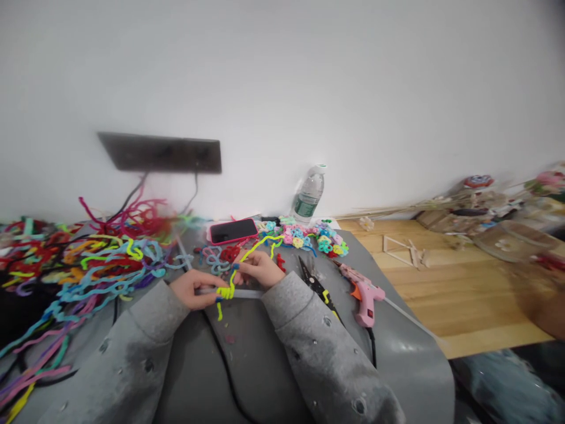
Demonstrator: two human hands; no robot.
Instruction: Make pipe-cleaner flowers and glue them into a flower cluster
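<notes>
My left hand [194,288] is closed around a thin white stick [249,293] that lies across in front of me, with a yellow pipe cleaner [226,292] wound around it at my fingertips. My right hand [260,268] pinches the free length of the same yellow pipe cleaner, which runs up and to the right toward the small flowers. Both hands sit close together over the grey table cover [247,353]. Grey sleeves cover both forearms.
A heap of coloured pipe cleaners [88,265] fills the left. Behind the hands lie a pink-cased phone [233,230], small pipe-cleaner flowers [318,238] and a water bottle [308,194]. Pliers [315,285] and a pink glue gun [364,294] lie right. Wooden floor [463,294] beyond.
</notes>
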